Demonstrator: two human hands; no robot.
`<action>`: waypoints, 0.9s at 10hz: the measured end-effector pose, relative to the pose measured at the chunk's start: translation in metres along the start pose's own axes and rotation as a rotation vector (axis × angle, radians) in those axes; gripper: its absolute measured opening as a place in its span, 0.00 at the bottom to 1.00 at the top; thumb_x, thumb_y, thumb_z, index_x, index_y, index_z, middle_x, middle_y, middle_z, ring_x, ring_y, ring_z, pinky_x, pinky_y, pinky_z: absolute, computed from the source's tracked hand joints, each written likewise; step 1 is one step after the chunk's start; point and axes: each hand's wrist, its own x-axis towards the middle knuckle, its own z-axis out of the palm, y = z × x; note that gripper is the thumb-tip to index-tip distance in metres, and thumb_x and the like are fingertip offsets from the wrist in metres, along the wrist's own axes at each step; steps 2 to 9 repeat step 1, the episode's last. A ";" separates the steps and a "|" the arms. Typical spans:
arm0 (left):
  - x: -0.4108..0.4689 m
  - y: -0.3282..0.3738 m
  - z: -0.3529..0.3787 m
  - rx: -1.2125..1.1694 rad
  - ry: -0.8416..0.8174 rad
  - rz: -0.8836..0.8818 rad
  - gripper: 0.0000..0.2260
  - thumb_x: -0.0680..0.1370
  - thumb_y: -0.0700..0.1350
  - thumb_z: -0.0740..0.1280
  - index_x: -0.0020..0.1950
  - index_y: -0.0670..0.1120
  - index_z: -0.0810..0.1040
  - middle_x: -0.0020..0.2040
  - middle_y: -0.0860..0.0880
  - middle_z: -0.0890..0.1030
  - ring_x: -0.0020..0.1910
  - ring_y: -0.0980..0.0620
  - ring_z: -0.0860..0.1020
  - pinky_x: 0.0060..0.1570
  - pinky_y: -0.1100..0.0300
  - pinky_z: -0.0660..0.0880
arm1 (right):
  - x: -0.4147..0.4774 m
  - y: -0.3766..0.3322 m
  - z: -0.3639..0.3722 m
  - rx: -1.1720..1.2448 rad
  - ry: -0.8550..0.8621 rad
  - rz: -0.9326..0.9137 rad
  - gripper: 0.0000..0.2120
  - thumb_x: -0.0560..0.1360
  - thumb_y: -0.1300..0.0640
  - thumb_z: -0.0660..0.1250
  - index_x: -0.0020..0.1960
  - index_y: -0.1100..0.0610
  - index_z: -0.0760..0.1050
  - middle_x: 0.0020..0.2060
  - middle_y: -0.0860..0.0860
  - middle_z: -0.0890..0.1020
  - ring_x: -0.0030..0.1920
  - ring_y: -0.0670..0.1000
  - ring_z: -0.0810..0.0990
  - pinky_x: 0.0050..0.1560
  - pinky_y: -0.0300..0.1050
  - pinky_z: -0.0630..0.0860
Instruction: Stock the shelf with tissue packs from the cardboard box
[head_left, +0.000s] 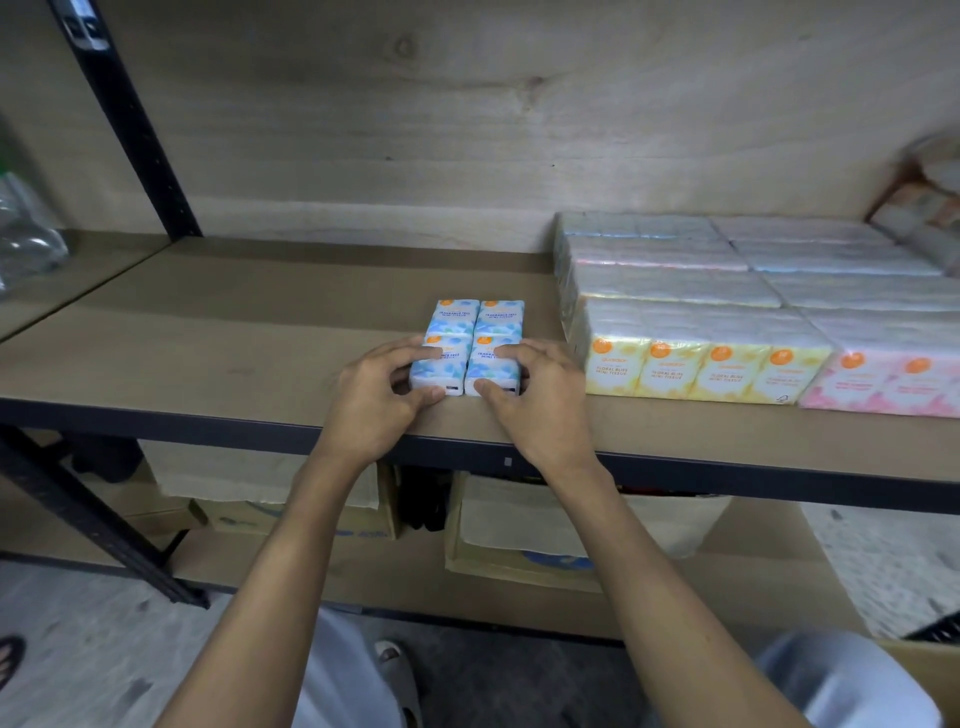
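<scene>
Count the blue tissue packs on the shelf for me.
4, in a square block: back-left pack, back-right pack, front-left pack gripped by the left hand, front-right pack gripped by the right hand. More may be hidden beneath.

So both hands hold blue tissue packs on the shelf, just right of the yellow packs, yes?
Not quite. In the head view the left hand and right hand hold the blue tissue packs on the shelf just left of the yellow packs.
</scene>
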 end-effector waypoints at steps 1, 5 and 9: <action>-0.008 0.000 -0.002 -0.060 0.035 0.034 0.19 0.68 0.43 0.77 0.58 0.54 0.82 0.65 0.54 0.77 0.64 0.57 0.75 0.67 0.51 0.71 | -0.004 0.001 -0.003 0.070 -0.012 -0.012 0.23 0.68 0.51 0.75 0.61 0.54 0.78 0.64 0.51 0.73 0.62 0.48 0.75 0.62 0.47 0.75; -0.008 0.000 -0.002 -0.060 0.035 0.034 0.19 0.68 0.43 0.77 0.58 0.54 0.82 0.65 0.54 0.77 0.64 0.57 0.75 0.67 0.51 0.71 | -0.004 0.001 -0.003 0.070 -0.012 -0.012 0.23 0.68 0.51 0.75 0.61 0.54 0.78 0.64 0.51 0.73 0.62 0.48 0.75 0.62 0.47 0.75; -0.008 0.000 -0.002 -0.060 0.035 0.034 0.19 0.68 0.43 0.77 0.58 0.54 0.82 0.65 0.54 0.77 0.64 0.57 0.75 0.67 0.51 0.71 | -0.004 0.001 -0.003 0.070 -0.012 -0.012 0.23 0.68 0.51 0.75 0.61 0.54 0.78 0.64 0.51 0.73 0.62 0.48 0.75 0.62 0.47 0.75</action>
